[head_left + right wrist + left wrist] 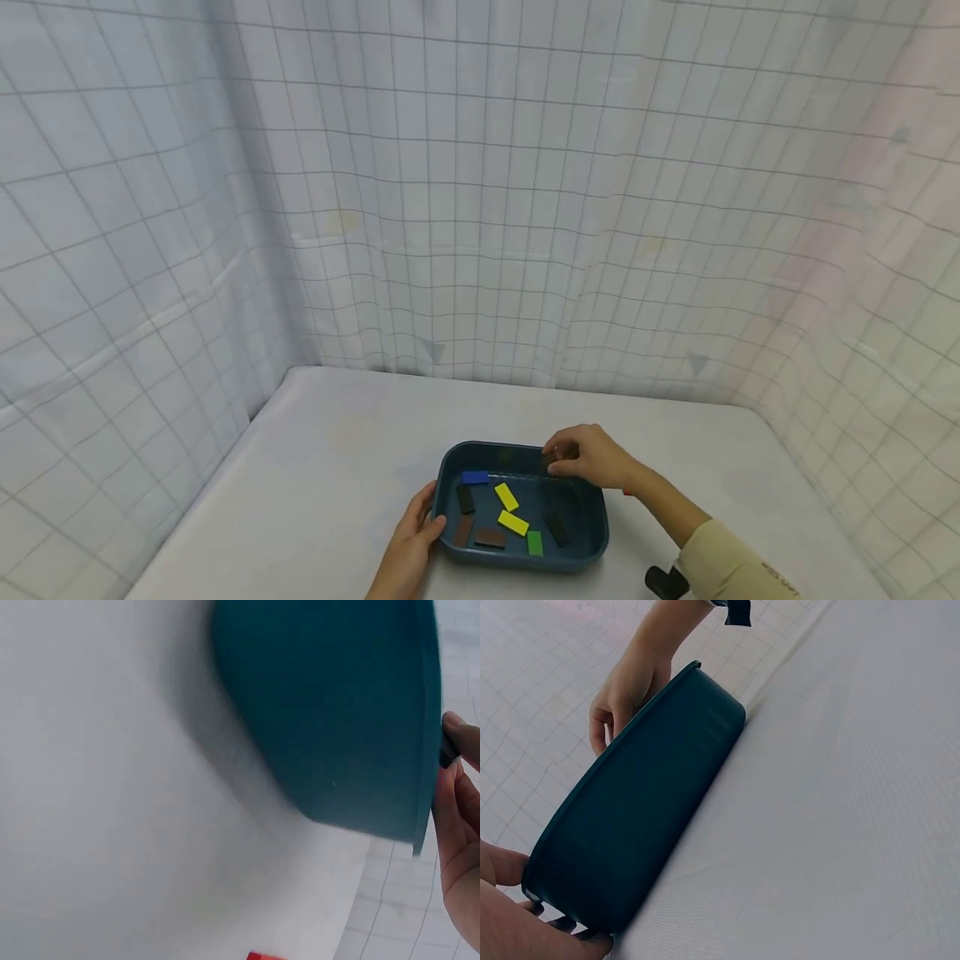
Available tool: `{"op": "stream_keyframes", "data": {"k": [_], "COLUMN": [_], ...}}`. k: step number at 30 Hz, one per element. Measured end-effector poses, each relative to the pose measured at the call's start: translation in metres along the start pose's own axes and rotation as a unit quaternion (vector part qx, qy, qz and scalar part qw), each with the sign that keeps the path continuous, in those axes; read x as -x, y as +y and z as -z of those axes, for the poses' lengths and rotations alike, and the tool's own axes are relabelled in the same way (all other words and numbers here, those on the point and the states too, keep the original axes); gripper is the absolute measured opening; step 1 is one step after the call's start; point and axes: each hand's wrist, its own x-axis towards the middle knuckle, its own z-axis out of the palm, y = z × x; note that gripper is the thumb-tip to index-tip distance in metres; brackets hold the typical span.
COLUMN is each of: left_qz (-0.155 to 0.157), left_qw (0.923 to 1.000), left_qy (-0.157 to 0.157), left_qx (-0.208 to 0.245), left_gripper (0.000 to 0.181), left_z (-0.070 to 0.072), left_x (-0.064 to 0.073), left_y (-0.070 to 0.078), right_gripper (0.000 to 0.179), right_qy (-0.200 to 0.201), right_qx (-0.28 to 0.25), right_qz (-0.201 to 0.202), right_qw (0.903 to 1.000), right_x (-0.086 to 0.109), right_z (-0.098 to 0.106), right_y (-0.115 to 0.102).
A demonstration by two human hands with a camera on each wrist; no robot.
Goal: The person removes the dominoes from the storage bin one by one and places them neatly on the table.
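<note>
A dark blue-green plastic tub (525, 565) stands on the white table, with several small flat rectangular blocks inside. My left hand (411, 533) grips the tub's left end, its thumb at the rim and its fingers against the outer wall. Over the back right part of the tub, my right hand (592, 454) pinches a dark block (448, 752) between thumb and fingers. Below it in the tub lie a blue block (475, 477), two yellow blocks, one being this yellow block (513, 523), a green block (535, 543), brown blocks (491, 537) and black blocks (557, 529).
A red thing (262, 956) lies on the table right of the tub, mostly hidden by the right forearm in the head view. White grid-patterned curtains (510, 208) enclose the table's back and sides. A black device (666, 582) sits near the right sleeve.
</note>
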Motion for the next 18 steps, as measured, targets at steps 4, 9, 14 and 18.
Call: {"op": "stream_keyframes", "data": {"k": [4,9,14,18], "left_qz": [-0.001,0.005,0.008,0.009], "left_qw": [1.0,1.0,0.9999,0.9999], "left_qy": [0.003,0.005,0.003,0.001], "left_qx": [-0.003,-0.005,-0.007,-0.008], "left_gripper": [0.059,0.059,0.059,0.059], "left_z": [0.001,0.001,0.001,0.001], "left_x": [0.0,-0.001,-0.002,-0.003], "left_y": [-0.001,-0.001,-0.001,0.0], "right_gripper": [0.019,0.016,0.014,0.015], "right_qy": [0.005,0.007,0.018,0.036], "right_qx": [-0.021,-0.026,-0.024,-0.021], "right_qz": [-0.031,-0.058,-0.065,-0.076], "right_qw": [0.9993,0.9979,0.9974,0.9962], "right_x": [0.006,0.017,0.024,0.029], "right_z": [0.01,0.019,0.028,0.035], "right_y": [0.006,0.011,0.013,0.015]}}
